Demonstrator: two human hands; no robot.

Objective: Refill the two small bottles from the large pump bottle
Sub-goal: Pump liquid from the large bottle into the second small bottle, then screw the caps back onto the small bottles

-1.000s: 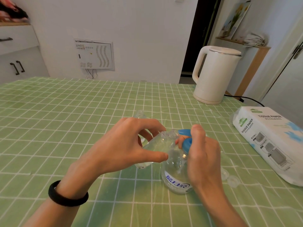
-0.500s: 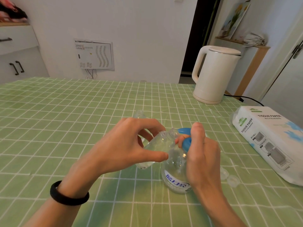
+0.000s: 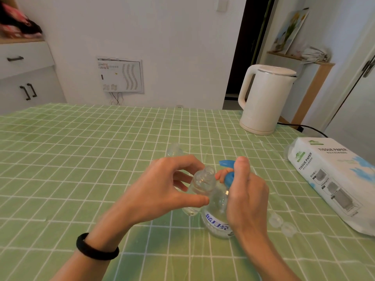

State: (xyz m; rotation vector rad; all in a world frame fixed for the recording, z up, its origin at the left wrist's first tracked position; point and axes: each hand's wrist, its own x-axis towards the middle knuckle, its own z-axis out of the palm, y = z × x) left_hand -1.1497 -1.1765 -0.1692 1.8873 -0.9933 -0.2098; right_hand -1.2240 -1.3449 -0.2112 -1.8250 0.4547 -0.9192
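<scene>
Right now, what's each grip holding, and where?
Left grip pinches the small bottle by its body; right grip holds the pump bottle at its blue head.

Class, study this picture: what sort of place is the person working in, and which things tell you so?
Most likely a home kitchen or dining room: a green checked tablecloth with a white electric kettle and a tissue paper pack on it, and white cupboards behind.

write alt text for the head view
A left hand holds a small clear bottle tilted, its open mouth at the blue pump of a large bottle; the right hand grips the pump. A kettle and tissue pack sit on the green checked table.
</scene>
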